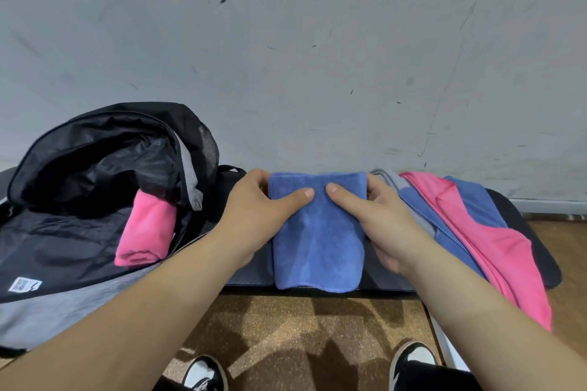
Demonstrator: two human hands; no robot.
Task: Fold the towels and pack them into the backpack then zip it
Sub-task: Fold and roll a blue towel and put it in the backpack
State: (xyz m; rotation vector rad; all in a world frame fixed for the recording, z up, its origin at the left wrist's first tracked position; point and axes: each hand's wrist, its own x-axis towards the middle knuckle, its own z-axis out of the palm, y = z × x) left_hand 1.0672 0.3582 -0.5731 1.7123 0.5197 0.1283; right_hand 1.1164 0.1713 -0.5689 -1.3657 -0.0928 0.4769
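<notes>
Your left forearm (143,305) and right forearm (476,298) are bare, and you wear dark trousers (435,378) with a left sneaker (205,374) and right sneaker (413,355), black with white toes.

Only one view, worn on the head. Looks forward and down, out over both arms. Sits close to the left hand (255,216) and right hand (379,219), both on the blue towel (317,251) in the middle. Takes in the wall (286,41) up top, the floor (286,317) and shoes (205,374) at the bottom. Reaches wide: backpack (79,168) at the far left, pile of towels (476,232) at the right. Bends the edges a little.
</notes>
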